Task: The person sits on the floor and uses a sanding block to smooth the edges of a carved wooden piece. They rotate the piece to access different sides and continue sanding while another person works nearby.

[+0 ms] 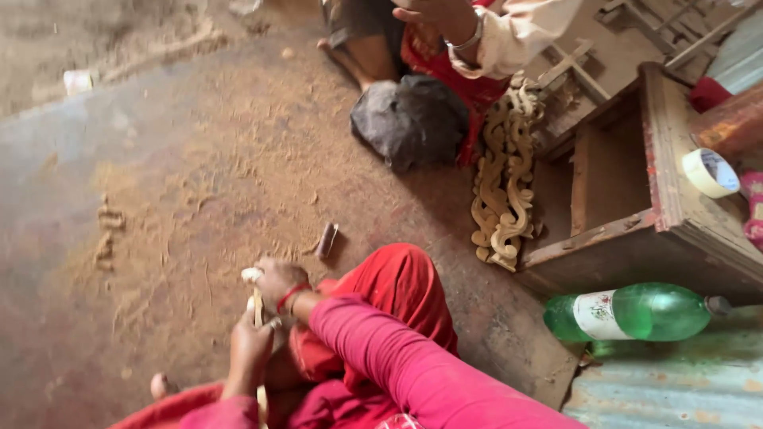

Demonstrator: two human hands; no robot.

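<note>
- Head view, setting: a bare floor (199,159) dusted with sawdust; a worn wooden box (675,206) stands at right beside corrugated metal sheet (675,381).
- Hands: left hand (250,345) closed around a thin pale wooden strip (257,306); right hand (278,282) grips its upper end, low in the frame above the lap.
- Counts: one green plastic bottle (636,314), one tape roll (710,172), one stack of carved scrollwork (505,183), one small dark block (327,240).
- Another person's hand (437,14) shows at top.
</note>
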